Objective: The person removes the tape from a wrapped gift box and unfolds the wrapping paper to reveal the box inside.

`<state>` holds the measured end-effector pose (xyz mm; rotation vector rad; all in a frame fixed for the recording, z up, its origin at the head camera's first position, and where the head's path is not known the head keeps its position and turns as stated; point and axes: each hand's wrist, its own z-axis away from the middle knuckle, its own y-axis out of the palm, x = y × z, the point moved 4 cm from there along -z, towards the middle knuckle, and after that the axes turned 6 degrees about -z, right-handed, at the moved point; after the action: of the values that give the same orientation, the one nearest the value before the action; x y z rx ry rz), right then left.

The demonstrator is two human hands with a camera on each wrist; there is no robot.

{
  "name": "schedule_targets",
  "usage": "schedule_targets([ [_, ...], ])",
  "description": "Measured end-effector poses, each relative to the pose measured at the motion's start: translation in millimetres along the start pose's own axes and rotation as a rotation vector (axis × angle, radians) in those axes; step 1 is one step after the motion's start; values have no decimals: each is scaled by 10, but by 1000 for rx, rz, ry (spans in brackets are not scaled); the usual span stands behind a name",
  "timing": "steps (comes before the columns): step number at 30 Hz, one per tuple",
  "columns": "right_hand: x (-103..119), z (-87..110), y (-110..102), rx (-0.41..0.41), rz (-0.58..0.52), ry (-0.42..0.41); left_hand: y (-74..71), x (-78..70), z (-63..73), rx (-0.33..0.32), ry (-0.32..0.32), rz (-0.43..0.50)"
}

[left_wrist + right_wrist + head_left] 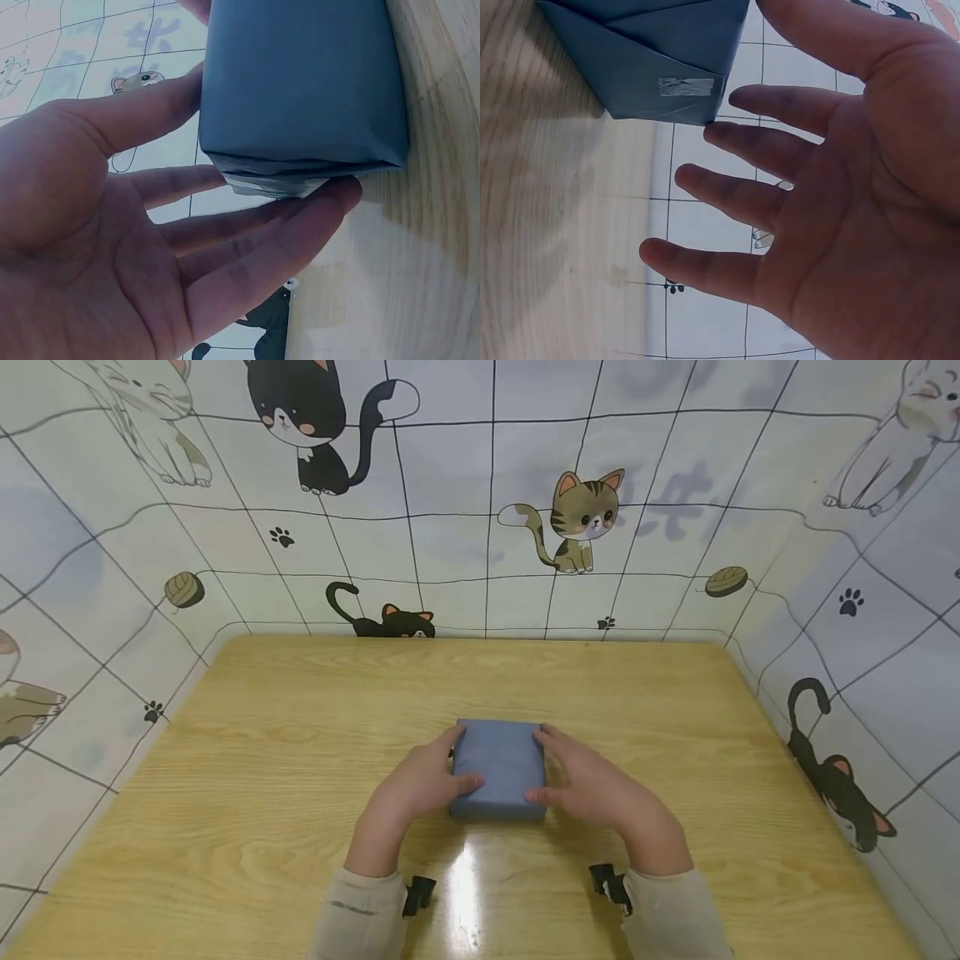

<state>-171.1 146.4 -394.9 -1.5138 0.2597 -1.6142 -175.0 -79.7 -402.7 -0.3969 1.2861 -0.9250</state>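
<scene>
A flat box wrapped in blue-grey paper [501,764] lies on the wooden table, in front of the person. At its left side is the left hand [420,781], thumb over the top face and fingers curved along the folded end, which the left wrist view shows close up. The right hand [592,781] is at the opposite side, its thumb at the near right part of the top. In the right wrist view, its fingers [727,191] are spread and fairly straight beside the box's folded end, where a strip of clear tape [686,87] shows.
The wooden table [300,735] reaches back to a wall covering [450,543] with a grid and cartoon cats, which also covers both sides. Each beige sleeve has a dark wrist mount, one on the left [418,895] and another on the right [611,887].
</scene>
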Motion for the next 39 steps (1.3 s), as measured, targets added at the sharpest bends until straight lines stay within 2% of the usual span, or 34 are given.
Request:
schedule_targets([
  [5,-43,-10,2,5,1,30,26,-14,-30,3,13,-18],
  [20,-55,56,-35,24,17,20,35,-69,-17,13,44,-82],
  [24,-49,83,-26,42,2,15,45,-75,3,21,69,-99],
  [35,-89,85,-45,61,-13,55,38,-131,-46,40,168,-147],
  [39,-125,64,-73,57,8,55,25,-130,-95,23,184,-117],
])
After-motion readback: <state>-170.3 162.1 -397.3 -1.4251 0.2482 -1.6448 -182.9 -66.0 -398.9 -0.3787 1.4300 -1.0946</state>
